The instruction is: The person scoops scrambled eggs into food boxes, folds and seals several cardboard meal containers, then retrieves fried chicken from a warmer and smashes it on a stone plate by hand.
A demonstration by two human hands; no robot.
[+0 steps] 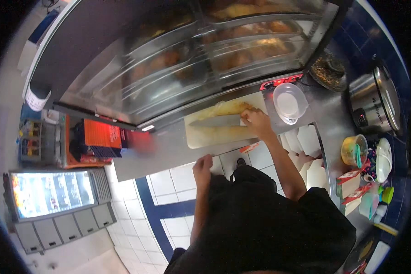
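A large kitchen knife (219, 120) lies flat along a stained white cutting board (205, 138), its blade pointing left. My right hand (257, 121) is closed around the handle end, at the board's right part. Brown crumbs or grease (244, 105) mark the board just beyond that hand. My left hand (202, 167) hangs in front of the counter's near edge, its fingers curled together; nothing shows in it. Right of the board stands a translucent plastic tub (290, 102).
A glass-fronted food warmer (178, 72) with trays of browned food rises behind the board. A steel cooker (375, 99) stands far right. Orange boxes (102, 133) are stacked left. White cartons (310, 142) fill a counter opening near my right arm. A lit display fridge (53, 195) is lower left.
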